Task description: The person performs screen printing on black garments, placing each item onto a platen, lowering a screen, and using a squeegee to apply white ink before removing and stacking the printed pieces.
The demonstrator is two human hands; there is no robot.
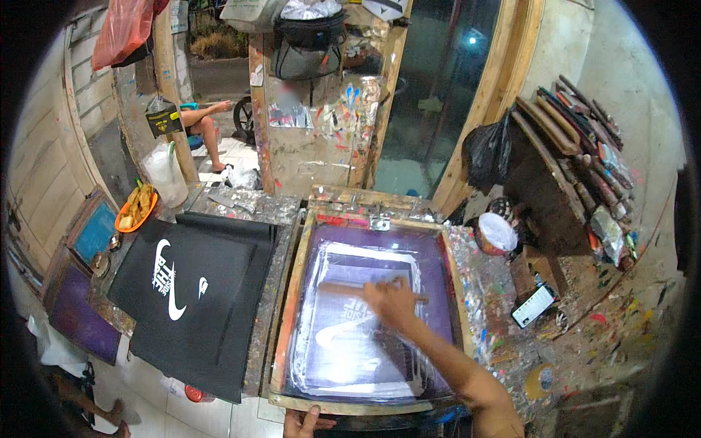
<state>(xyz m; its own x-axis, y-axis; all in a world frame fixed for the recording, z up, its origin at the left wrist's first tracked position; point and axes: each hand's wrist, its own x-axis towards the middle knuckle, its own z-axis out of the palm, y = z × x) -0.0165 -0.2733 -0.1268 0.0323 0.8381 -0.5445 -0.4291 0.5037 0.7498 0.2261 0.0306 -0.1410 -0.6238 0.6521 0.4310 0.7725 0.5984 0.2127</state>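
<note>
A wooden squeegee (337, 290) lies across the purple mesh of a screen printing frame (296, 266). My right hand (393, 301) is closed round the squeegee's middle, slightly smeared by motion. White ink (328, 365) rings the mesh and covers part of the stencil design. At the frame's near edge my left hand (301, 423) grips the wooden rim, thumb uppermost; its lower part is cut off by the picture's edge. Beside the frame, on the left, black sheets (219, 321) of fabric-like material lie spread out, the top one bearing a white printed design.
An orange dish of fried food (137, 207) stands beyond the black sheets. Right of the frame are a tub (496, 233), a lit phone (533, 305) and a roll of tape (539, 381). Many squeegees (577, 146) lean at the far right. A person's leg (210, 142) shows outside the doorway.
</note>
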